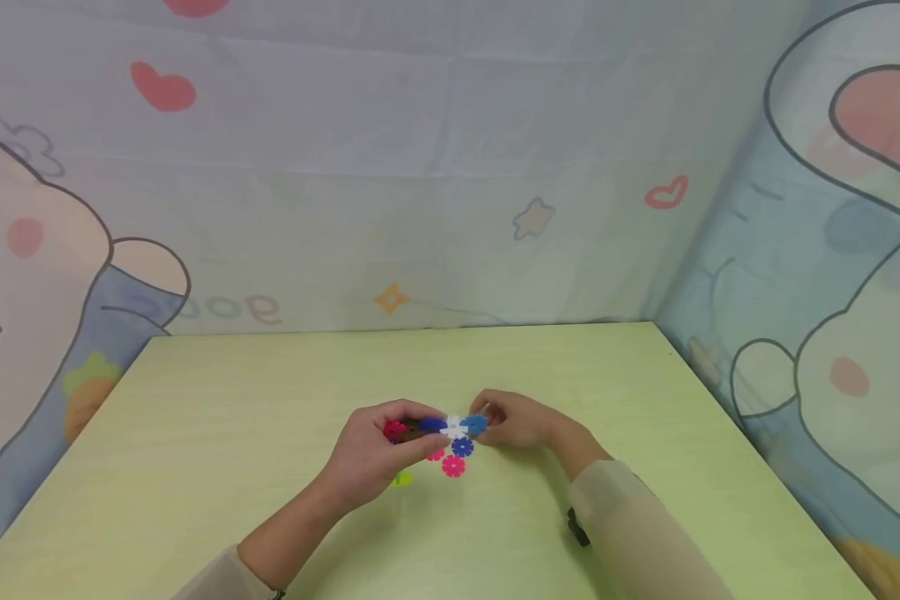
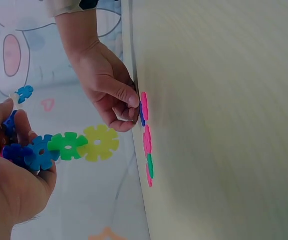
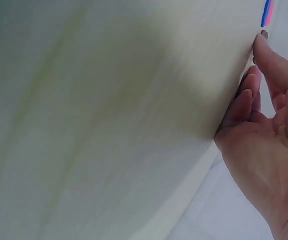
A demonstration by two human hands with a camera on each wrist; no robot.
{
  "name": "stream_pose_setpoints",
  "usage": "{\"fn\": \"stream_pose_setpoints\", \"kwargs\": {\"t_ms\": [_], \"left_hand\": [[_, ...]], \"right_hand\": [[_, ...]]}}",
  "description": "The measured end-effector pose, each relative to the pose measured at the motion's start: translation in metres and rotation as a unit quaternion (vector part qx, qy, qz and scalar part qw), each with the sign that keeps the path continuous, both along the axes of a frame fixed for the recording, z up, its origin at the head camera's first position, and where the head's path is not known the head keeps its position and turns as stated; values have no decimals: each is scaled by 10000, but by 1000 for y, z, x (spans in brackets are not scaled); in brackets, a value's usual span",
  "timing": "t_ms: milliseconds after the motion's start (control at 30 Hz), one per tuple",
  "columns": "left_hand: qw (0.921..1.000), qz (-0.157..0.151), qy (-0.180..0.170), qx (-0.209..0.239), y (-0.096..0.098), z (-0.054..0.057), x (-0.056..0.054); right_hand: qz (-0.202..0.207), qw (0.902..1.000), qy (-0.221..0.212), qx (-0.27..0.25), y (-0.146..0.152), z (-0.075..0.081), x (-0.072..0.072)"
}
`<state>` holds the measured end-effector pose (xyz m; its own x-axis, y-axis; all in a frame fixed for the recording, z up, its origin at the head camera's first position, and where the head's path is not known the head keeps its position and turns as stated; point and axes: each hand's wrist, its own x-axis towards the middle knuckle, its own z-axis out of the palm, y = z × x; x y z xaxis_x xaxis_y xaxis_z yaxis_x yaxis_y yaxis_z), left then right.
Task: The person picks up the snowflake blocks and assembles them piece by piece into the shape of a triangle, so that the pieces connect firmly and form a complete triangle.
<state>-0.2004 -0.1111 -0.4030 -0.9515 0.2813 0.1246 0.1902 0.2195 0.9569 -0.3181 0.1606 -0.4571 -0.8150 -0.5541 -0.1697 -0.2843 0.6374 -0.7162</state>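
Observation:
My left hand (image 1: 371,450) holds a chain of notched plastic snowflake discs up above the table. In the left wrist view the chain runs from a dark blue disc (image 2: 17,155) through light blue (image 2: 42,152) and green (image 2: 68,146) to a yellow disc (image 2: 100,143). Another end carries a white disc (image 1: 453,427) and a light blue disc (image 1: 476,425). A red disc (image 1: 394,431) shows by the left palm. Low at the tabletop, my right hand (image 2: 106,85) has bent fingers beside loose discs; a small dark brown piece (image 3: 264,34) shows at its thumb tip, whether gripped is unclear.
Loose discs lie on the pale table (image 1: 195,417), among them a pink disc (image 1: 453,466), a dark blue disc (image 1: 462,447) and a green disc (image 2: 150,166). A printed cloth backdrop (image 1: 390,125) stands behind the table and along its sides.

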Motion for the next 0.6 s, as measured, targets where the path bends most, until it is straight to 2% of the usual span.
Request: {"fn": "stream_pose_setpoints", "kwargs": {"t_ms": [233,367,500,600], "left_hand": [[10000,48,37,-33,-2,-2,0],[9999,83,21,-91,-2,-2,1],[9999,106,10,-106,-2,-2,2],[9999,112,14,-102,-3,-2,2]], "right_hand": [[-201,9994,133,-266,13,1,6],[-173,9981,231,-548,22,5,14],[-239,9921,52,-1232,28,16,29],[-424,9821,-253,-1816,29,28,42]]}}
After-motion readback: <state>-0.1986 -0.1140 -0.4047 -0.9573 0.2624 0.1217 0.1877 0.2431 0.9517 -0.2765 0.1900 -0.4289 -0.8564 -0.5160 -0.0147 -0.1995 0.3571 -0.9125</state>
